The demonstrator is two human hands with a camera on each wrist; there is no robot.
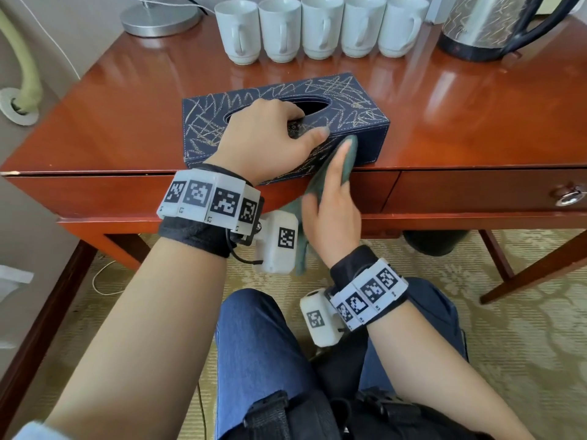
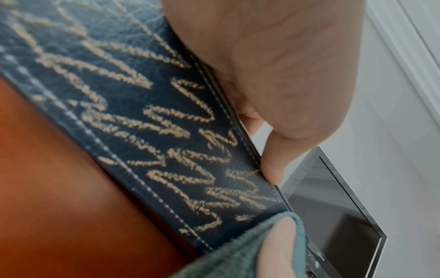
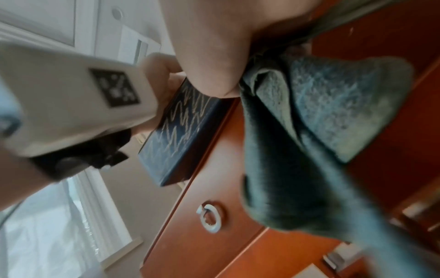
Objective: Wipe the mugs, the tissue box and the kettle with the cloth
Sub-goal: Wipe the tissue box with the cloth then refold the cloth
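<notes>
So the box (image 1: 279,122) is the job in hand right now. It sits at the front edge of the desk (image 1: 444,122), and its near left corner looks to hang a bit over that edge. The left hand (image 1: 263,141) is clamped on top, fingers hooked into the oval slot and thumb lying along the near top edge, basically pinning it. The right hand (image 1: 333,198) comes up from below the desk edge with the cloth (image 1: 346,157) wrapped around its fingers, pressing it flat on the box's front face near the right end. The rest of the cloth dangles down past the drawer.

The five mugs (image 1: 320,27) stand in a row at the back, touching or nearly so, and the kettle (image 1: 486,27) is back right. Neither one is being touched.

What I'd worry about: the box is so close to the edge that a hard sideways swipe could drag it off if the left hand eases up. The hanging tail of cloth could also catch on the drawer's ring pull (image 3: 209,218). And those gold scribbles on the box, no idea from here if they rub off or not. Later, the tightly packed mugs could knock each other when one gets lifted out.
</notes>
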